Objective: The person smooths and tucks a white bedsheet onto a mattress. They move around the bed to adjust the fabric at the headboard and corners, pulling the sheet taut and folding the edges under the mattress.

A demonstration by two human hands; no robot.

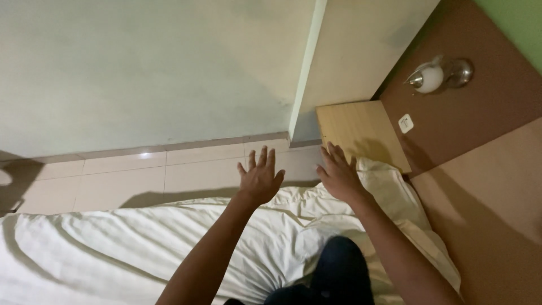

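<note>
My left hand (260,178) is stretched out over the far edge of a bed covered with a white sheet (113,243), fingers spread and holding nothing. Just to its right, my right hand (339,172) is also flat and spread, hovering above or touching the top of a white pillow (395,192); I cannot tell whether it makes contact. A dark-clothed knee (339,271) rests on the sheet below the hands.
A light wooden bedside shelf (361,127) sits past the pillow against a brown headboard panel (485,169). A wall lamp (432,76) and a white switch plate (405,123) are on the panel. Pale tiled floor (141,175) and a wall lie beyond the bed.
</note>
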